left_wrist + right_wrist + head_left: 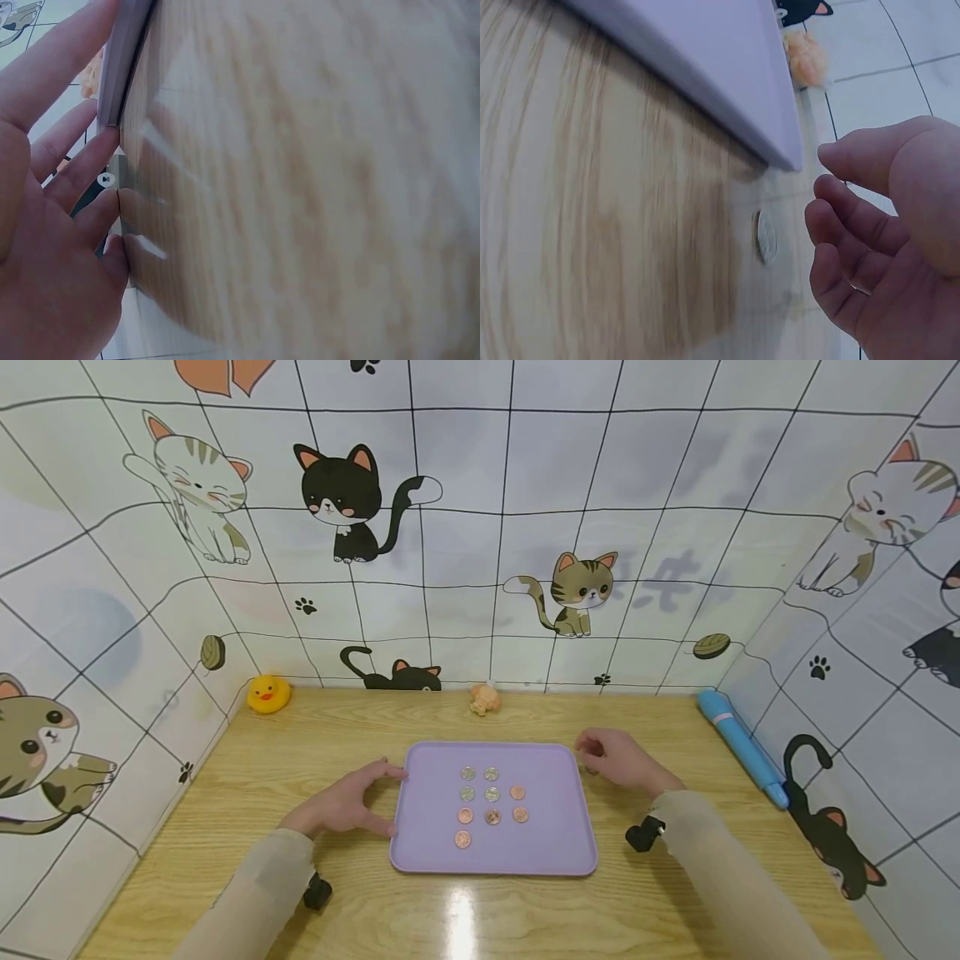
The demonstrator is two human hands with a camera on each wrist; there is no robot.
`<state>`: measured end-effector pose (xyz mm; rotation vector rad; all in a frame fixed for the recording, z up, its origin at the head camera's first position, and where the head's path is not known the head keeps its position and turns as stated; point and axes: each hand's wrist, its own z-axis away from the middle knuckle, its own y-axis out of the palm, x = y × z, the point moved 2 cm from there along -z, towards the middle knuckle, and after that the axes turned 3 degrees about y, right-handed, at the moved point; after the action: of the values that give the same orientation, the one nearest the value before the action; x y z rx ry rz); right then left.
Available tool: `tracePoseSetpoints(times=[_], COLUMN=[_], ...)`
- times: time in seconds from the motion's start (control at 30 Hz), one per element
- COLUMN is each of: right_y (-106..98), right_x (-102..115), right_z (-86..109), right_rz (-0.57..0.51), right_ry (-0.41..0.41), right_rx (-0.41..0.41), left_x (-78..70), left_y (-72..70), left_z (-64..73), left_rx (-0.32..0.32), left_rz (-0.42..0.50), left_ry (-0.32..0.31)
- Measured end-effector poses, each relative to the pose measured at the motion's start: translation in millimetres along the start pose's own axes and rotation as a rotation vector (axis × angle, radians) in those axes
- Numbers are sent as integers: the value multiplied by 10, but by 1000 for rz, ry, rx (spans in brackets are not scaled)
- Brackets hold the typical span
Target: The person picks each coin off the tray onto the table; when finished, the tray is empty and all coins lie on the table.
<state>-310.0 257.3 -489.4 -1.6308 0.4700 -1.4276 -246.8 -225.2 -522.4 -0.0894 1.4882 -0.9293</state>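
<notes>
A lilac tray (540, 843) lies on the wooden table, with several silver-coloured coins (491, 773) and several copper-coloured coins (462, 839) laid in rows on it. At the tray's left edge, my left hand (341, 797) is spread, thumb and index fingertips at the rim. My right hand (618, 760) hovers by the upper right corner of the tray, its fingers loosely bent with nothing between them. Below those fingers, a silver-coloured coin (766, 237) is on the table just outside the tray; the hand mostly hides it in the head view.
Behind the tray sits a small peach-coloured figure (485, 698). A yellow rubber duck (268, 693) stands at the back left corner. Along the right side lies a blue stick-shaped thing (742, 747). Cat-printed cloth walls (465, 543) enclose the table (360, 902) at the back and sides.
</notes>
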Motion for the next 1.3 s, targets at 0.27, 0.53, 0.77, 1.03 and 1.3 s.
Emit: tracePoseSetpoints(times=[0.27,0.53,0.77,1.03,1.3], right_y=[106,269,411,567,703], right_x=[327,524,688,881,965], right_z=[-102,-251,-360,-461,-541], right_rz=[-16,-25,-6,19,22], right_ry=[-104,-197,-249,-270,-287], right_rx=[-12,52,140,222,271], left_x=[-11,-14,-4,2,-25], left_y=[-1,-7,-4,-15,-15], left_z=[-3,1,-5,-3,8], left_rx=[6,6,6,3,7], left_rz=[5,-10,-15,-15,-8], left_ry=[55,58,68,45,31])
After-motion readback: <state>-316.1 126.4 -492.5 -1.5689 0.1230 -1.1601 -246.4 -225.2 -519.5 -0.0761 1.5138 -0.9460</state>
